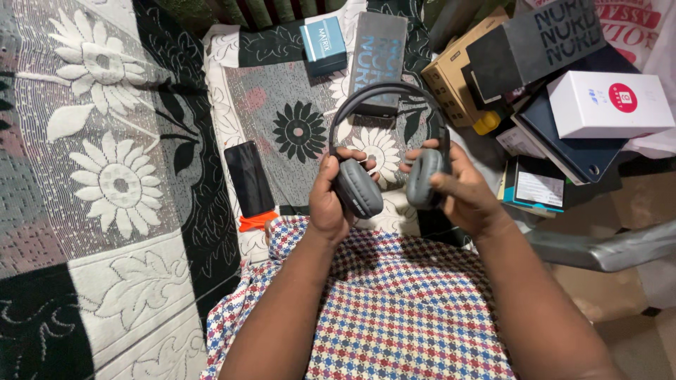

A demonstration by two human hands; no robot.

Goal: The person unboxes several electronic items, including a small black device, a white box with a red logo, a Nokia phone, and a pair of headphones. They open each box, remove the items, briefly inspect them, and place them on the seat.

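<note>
I hold a pair of dark grey over-ear headphones (386,95) up in front of me over a floral black-and-white bedspread (113,183). My left hand (328,200) grips the left ear cup (358,188). My right hand (461,190) grips the right ear cup (424,177). The headband arches away from me between the two cups. Both forearms reach up from the bottom of the view over a checked red, white and blue cloth (394,309) on my lap.
A black phone (248,177) with an orange item (256,222) at its near end lies to the left. A small blue box (324,45) and a long dark box (379,56) lie beyond. Several stacked boxes (556,84) crowd the right. A grey bar (612,250) sits lower right.
</note>
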